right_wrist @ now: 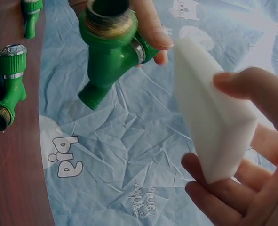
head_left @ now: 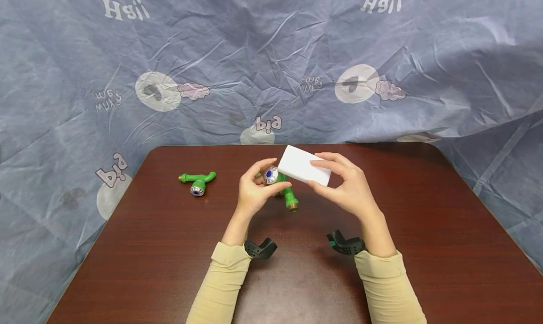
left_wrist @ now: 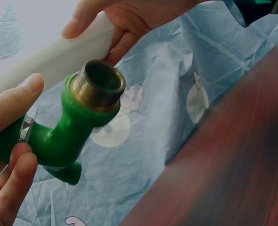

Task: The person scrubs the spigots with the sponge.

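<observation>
My left hand (head_left: 275, 175) holds a green plastic tap (head_left: 285, 192) above the table, its chrome and blue knob (head_left: 270, 175) between thumb and fingers and its brass thread (head_left: 292, 205) pointing at me. In the left wrist view the tap (left_wrist: 77, 127) is pinched by my fingertips (left_wrist: 16, 94). My right hand (head_left: 314, 174) grips a white sponge block (head_left: 303, 170) just right of the tap, close to its knob. The right wrist view shows the block (right_wrist: 209, 122) between thumb and fingers, beside the held tap (right_wrist: 110, 52).
A second green tap (head_left: 197, 180) lies on the dark wooden table (head_left: 169, 248) to the left of my hands, also seen as tap (right_wrist: 9, 84). A wrinkled blue-grey printed cloth (head_left: 271, 55) hangs behind and beside the table.
</observation>
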